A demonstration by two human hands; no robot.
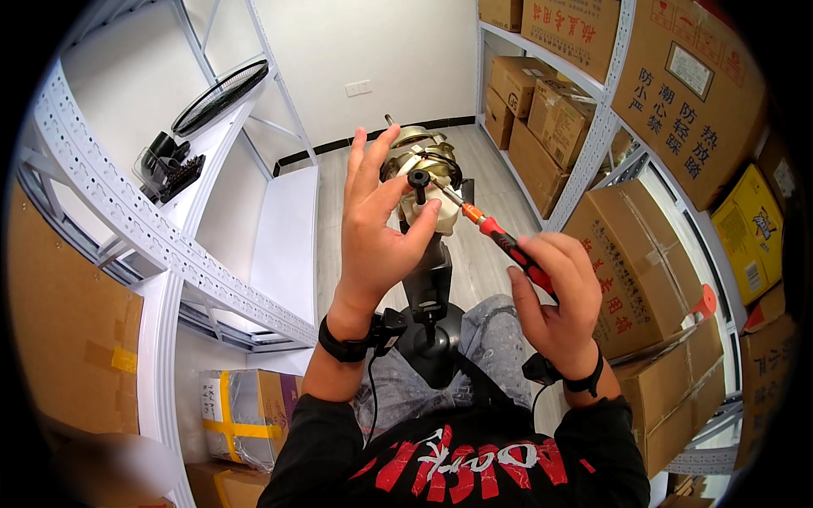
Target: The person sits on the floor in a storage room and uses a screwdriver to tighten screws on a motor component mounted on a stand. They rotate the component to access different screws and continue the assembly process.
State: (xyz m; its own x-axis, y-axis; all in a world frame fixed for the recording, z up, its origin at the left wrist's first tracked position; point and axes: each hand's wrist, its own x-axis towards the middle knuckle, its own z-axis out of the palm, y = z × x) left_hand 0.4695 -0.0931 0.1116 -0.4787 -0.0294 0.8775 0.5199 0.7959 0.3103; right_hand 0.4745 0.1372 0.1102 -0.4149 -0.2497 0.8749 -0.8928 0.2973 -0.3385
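An electric fan's motor (419,137), without its casing, sits on a black stand (429,284) between my knees. My left hand (377,224) reaches over its near side. Its thumb and forefinger pinch a black knob (419,179), and the other fingers stretch upward along the motor. My right hand (559,296) is closed around the red and black handle of a screwdriver (501,240). The screwdriver slants up to the left, its tip at the motor just right of the knob. Whether the tip sits in a screw is too small to tell.
A black fan grille (222,97) and dark plastic parts (169,165) lie on the white shelf at left. Cardboard boxes (631,262) fill the right rack and stand close by my right arm. A taped box (246,411) is at lower left.
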